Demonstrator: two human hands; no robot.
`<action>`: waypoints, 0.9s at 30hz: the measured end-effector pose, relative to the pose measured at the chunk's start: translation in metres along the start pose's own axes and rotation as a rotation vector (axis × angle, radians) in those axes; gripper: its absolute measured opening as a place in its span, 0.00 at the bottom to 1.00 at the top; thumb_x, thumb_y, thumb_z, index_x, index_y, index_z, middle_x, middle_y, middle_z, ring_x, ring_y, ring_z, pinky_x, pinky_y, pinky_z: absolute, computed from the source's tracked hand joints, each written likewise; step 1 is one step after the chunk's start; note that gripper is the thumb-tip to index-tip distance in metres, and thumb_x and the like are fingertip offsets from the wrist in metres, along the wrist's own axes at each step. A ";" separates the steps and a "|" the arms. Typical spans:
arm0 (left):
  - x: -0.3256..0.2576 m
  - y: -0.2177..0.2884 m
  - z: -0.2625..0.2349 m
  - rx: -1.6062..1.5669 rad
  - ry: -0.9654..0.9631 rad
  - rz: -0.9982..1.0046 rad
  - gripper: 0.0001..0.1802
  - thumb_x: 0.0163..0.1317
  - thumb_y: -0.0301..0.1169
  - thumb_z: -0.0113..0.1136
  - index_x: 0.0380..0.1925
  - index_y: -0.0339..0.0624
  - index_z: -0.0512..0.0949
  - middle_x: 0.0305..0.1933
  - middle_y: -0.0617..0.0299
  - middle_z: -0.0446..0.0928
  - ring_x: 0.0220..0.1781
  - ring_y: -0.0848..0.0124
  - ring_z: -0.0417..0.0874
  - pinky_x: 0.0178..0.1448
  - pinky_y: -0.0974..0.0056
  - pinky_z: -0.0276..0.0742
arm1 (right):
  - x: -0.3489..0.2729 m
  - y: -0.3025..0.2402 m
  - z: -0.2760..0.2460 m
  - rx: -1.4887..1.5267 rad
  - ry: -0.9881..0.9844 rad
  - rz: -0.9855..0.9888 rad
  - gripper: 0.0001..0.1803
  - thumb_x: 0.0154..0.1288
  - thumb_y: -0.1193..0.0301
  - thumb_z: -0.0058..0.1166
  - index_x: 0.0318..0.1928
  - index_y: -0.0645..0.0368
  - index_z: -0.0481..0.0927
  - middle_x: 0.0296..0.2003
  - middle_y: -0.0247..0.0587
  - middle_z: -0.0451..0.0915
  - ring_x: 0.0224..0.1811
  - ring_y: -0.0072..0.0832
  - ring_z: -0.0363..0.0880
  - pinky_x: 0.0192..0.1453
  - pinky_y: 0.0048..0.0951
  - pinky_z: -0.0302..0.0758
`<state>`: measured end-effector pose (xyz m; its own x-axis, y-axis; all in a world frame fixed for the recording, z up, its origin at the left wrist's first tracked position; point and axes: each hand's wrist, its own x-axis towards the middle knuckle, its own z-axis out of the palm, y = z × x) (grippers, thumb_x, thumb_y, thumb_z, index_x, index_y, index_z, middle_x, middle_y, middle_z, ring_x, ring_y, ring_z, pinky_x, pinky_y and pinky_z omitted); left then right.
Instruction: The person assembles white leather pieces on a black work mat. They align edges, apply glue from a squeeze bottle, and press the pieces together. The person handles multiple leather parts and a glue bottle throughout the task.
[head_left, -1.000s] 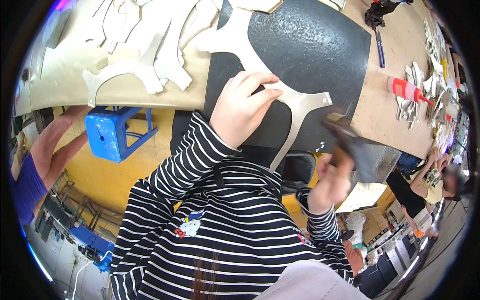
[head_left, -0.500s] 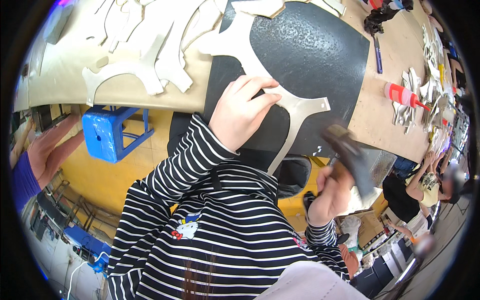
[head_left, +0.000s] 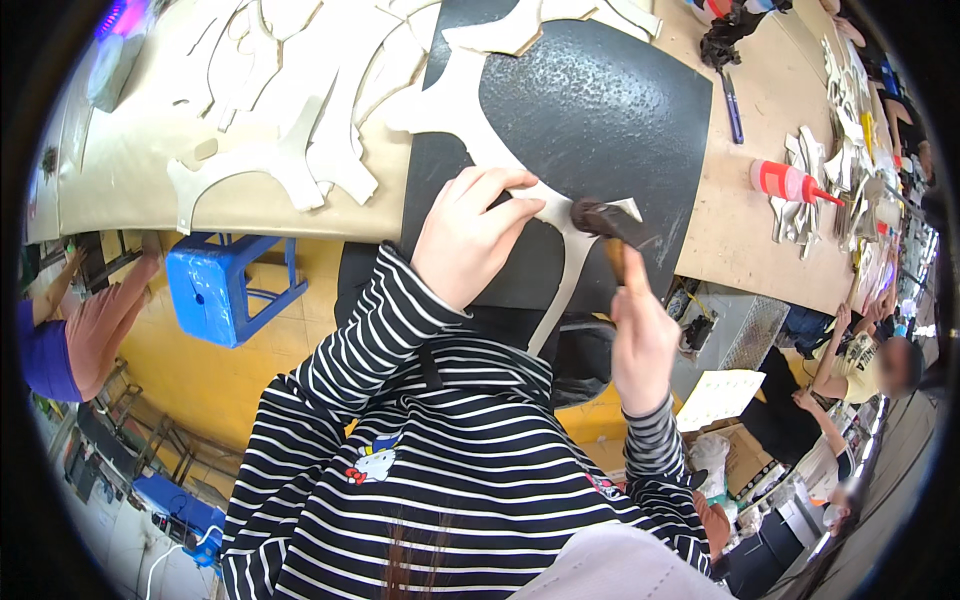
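Nearest: person's striped top (head_left: 420, 450), below worktop's (head_left: 735, 235) near edge. R hand (head_left: 643, 340) just past that edge, fingers clenched round wooden handle of hammer (head_left: 618, 228); dark head sits over the fork of the branched off-white piece (head_left: 485, 130), hiding part of it. Can't tell if head touches or is just above. L hand (head_left: 470, 235) nr worktop's near edge, half curled, thumb + forefinger tips on the piece, just left of hammer; can't tell if pinching or only pressing.

Piece lies on black mat (head_left: 600, 110), mid-worktop: one leg runs down past near edge twd the top, short arm pts right under hammer, other end reaches up-left over mat's L side.

Below worktop's near edge, to L: blue stool (head_left: 205, 295) on yellow floor (head_left: 215, 400). Above it, worktop's L part carries more pale pcs (head_left: 250, 150), some overlapping. R of mat: red-and-white bottle (head_left: 780, 182) w/ red nozzle, on its side; blue-handled tool (head_left: 734, 115) farther up, black crumpled cloth (head_left: 732, 40) nr far R corner. Pile of pale offcuts (head_left: 800, 160) along worktop's R edge.
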<state>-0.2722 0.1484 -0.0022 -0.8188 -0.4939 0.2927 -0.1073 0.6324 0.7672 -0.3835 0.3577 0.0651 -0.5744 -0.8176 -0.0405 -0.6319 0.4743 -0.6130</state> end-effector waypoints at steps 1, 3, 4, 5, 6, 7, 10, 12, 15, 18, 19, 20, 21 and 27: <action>0.000 0.001 0.000 0.008 -0.015 -0.008 0.11 0.52 0.21 0.66 0.37 0.40 0.83 0.47 0.59 0.80 0.49 0.60 0.80 0.55 0.58 0.75 | 0.002 0.000 -0.003 0.041 0.075 0.022 0.26 0.66 0.86 0.45 0.66 0.69 0.70 0.26 0.44 0.78 0.25 0.28 0.75 0.32 0.26 0.74; 0.001 0.003 -0.001 0.014 -0.016 -0.006 0.13 0.52 0.21 0.66 0.39 0.40 0.83 0.48 0.59 0.80 0.51 0.60 0.79 0.55 0.59 0.75 | 0.004 -0.002 -0.006 0.205 0.252 -0.030 0.26 0.64 0.88 0.46 0.64 0.69 0.72 0.28 0.49 0.80 0.26 0.32 0.78 0.34 0.29 0.77; 0.002 0.004 -0.002 0.019 -0.011 -0.003 0.13 0.52 0.20 0.66 0.40 0.41 0.83 0.48 0.59 0.80 0.51 0.60 0.79 0.55 0.59 0.75 | 0.004 -0.003 -0.007 0.232 0.274 -0.054 0.26 0.65 0.87 0.45 0.65 0.69 0.71 0.29 0.50 0.81 0.26 0.33 0.79 0.34 0.29 0.78; 0.004 0.006 -0.002 0.042 -0.017 -0.014 0.15 0.53 0.21 0.66 0.42 0.42 0.83 0.49 0.59 0.80 0.52 0.60 0.79 0.57 0.59 0.74 | 0.006 -0.002 -0.005 0.164 0.289 -0.074 0.26 0.65 0.87 0.44 0.65 0.69 0.71 0.30 0.51 0.81 0.27 0.35 0.80 0.35 0.29 0.78; 0.004 0.008 -0.001 0.063 -0.011 -0.030 0.17 0.53 0.22 0.66 0.45 0.43 0.83 0.50 0.60 0.79 0.53 0.60 0.78 0.58 0.58 0.73 | 0.009 0.001 -0.004 -0.020 0.132 -0.083 0.27 0.65 0.86 0.46 0.66 0.64 0.71 0.31 0.52 0.81 0.28 0.38 0.81 0.35 0.32 0.78; 0.005 0.011 0.000 0.083 -0.006 -0.045 0.19 0.53 0.23 0.66 0.47 0.45 0.82 0.51 0.60 0.79 0.54 0.60 0.77 0.60 0.58 0.72 | 0.014 0.005 -0.003 -0.135 -0.058 -0.021 0.29 0.65 0.85 0.48 0.67 0.59 0.72 0.32 0.53 0.81 0.29 0.40 0.81 0.35 0.34 0.77; 0.006 0.017 0.002 0.297 -0.037 0.018 0.24 0.54 0.28 0.67 0.53 0.48 0.80 0.54 0.61 0.78 0.57 0.60 0.76 0.66 0.54 0.67 | 0.034 0.021 -0.002 -0.075 0.106 0.066 0.29 0.66 0.81 0.52 0.67 0.49 0.73 0.25 0.47 0.75 0.24 0.38 0.75 0.33 0.37 0.73; 0.007 0.018 0.003 0.295 -0.059 0.027 0.26 0.52 0.32 0.69 0.55 0.50 0.79 0.50 0.64 0.77 0.58 0.62 0.75 0.71 0.51 0.61 | 0.054 0.035 -0.004 -0.198 0.293 0.011 0.27 0.68 0.78 0.54 0.67 0.48 0.74 0.25 0.45 0.73 0.23 0.36 0.72 0.31 0.36 0.71; 0.011 0.016 0.002 0.254 -0.087 0.014 0.20 0.51 0.33 0.70 0.47 0.50 0.82 0.40 0.68 0.74 0.51 0.66 0.76 0.72 0.50 0.60 | 0.075 0.044 -0.006 -0.273 0.331 0.066 0.24 0.67 0.75 0.58 0.64 0.48 0.77 0.31 0.45 0.77 0.27 0.36 0.75 0.36 0.35 0.73; 0.017 0.017 -0.007 0.248 -0.153 0.054 0.13 0.53 0.33 0.69 0.40 0.48 0.83 0.37 0.68 0.73 0.46 0.67 0.76 0.74 0.49 0.57 | 0.075 0.035 -0.006 -0.448 0.428 -0.081 0.21 0.64 0.73 0.61 0.58 0.55 0.79 0.41 0.45 0.79 0.38 0.35 0.76 0.48 0.33 0.74; 0.020 0.019 -0.012 0.207 -0.111 0.042 0.08 0.56 0.32 0.68 0.35 0.45 0.82 0.34 0.68 0.72 0.42 0.68 0.75 0.69 0.53 0.60 | 0.073 0.030 -0.006 -0.315 0.456 -0.084 0.20 0.62 0.73 0.62 0.56 0.59 0.80 0.46 0.44 0.79 0.44 0.33 0.76 0.54 0.31 0.73; 0.023 0.022 -0.018 0.153 -0.157 -0.010 0.07 0.57 0.32 0.67 0.35 0.46 0.82 0.34 0.68 0.72 0.43 0.67 0.75 0.67 0.54 0.60 | 0.067 0.023 -0.008 -0.010 0.345 -0.021 0.20 0.62 0.73 0.62 0.55 0.60 0.80 0.45 0.43 0.79 0.44 0.31 0.76 0.53 0.30 0.72; 0.024 0.025 -0.026 0.096 -0.204 -0.064 0.06 0.58 0.32 0.66 0.34 0.46 0.82 0.34 0.67 0.73 0.43 0.67 0.76 0.64 0.55 0.60 | 0.062 0.017 -0.010 0.299 0.184 0.072 0.19 0.61 0.74 0.62 0.54 0.62 0.80 0.45 0.42 0.79 0.44 0.29 0.76 0.53 0.29 0.72; 0.033 0.054 -0.058 -0.268 -0.466 -0.062 0.09 0.60 0.32 0.66 0.33 0.38 0.79 0.32 0.63 0.71 0.38 0.66 0.72 0.54 0.62 0.62 | 0.051 -0.015 -0.012 0.905 -0.240 0.312 0.11 0.67 0.72 0.60 0.46 0.66 0.83 0.35 0.32 0.82 0.36 0.17 0.75 0.43 0.21 0.72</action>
<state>-0.2719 0.1317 0.0819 -0.9855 -0.1699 0.0046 -0.0657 0.4056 0.9117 -0.4093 0.3132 0.0814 -0.4638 -0.7903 -0.4003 0.2237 0.3327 -0.9161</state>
